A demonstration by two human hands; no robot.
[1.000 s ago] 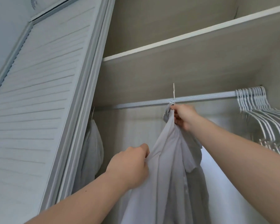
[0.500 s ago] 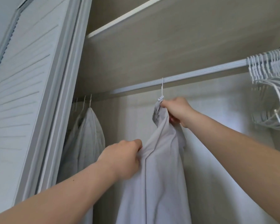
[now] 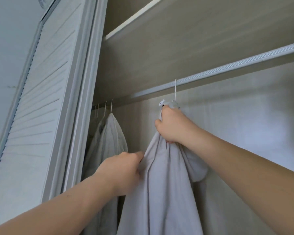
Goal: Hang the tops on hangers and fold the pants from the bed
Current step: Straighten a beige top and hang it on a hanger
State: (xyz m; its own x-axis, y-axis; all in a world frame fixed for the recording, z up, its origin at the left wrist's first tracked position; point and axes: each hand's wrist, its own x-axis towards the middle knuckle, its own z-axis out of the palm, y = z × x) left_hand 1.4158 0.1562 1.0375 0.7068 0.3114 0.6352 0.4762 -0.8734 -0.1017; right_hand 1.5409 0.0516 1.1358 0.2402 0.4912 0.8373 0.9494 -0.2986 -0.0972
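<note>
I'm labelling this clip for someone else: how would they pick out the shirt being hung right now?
Find the closet rod under the shelf. Midway along it, one hook carries a pale grey shirt. Unlike the shirts by the door, both hands grip it.

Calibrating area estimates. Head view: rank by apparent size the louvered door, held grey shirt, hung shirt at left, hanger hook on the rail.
1. louvered door
2. held grey shirt, nearer the camera, so real size is unsure
3. hung shirt at left, partly hidden
4. hanger hook
</note>
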